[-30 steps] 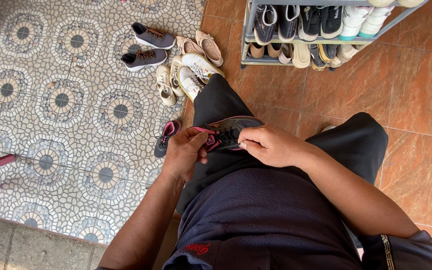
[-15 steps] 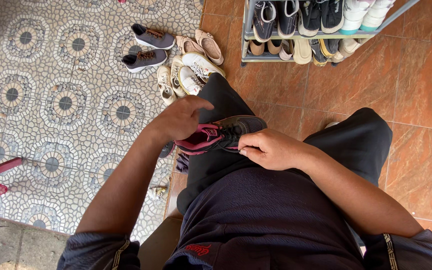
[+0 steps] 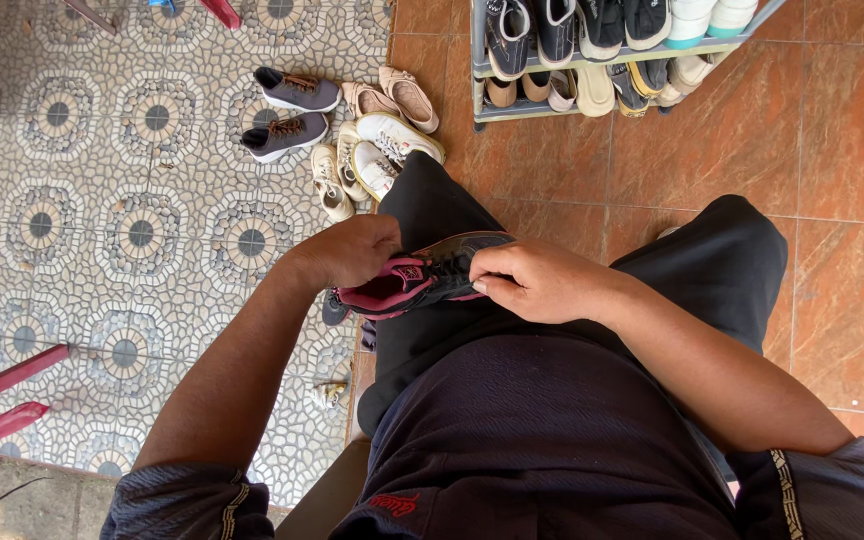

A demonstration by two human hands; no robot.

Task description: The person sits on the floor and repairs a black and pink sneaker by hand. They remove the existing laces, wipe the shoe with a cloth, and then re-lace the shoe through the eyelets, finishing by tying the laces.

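Note:
A dark sneaker with pink lining (image 3: 414,280) lies on my lap, across my black trousers. My left hand (image 3: 352,250) grips its heel end on the left, fingers curled over the pink collar. My right hand (image 3: 537,283) pinches the laces and tongue on the shoe's right side. A second dark shoe (image 3: 335,310) peeks out on the floor just below my left hand, mostly hidden by my arm.
A metal shoe rack (image 3: 592,62) full of footwear stands at the top. Grey sneakers (image 3: 287,110), white sneakers (image 3: 382,150) and beige flats (image 3: 402,95) lie scattered on the patterned tiles. Red bars (image 3: 2,400) cross the lower left.
My left hand has shifted from the shoe's front to its heel end, and the shoe has turned so the pink opening faces up. The right hand stays on the laces.

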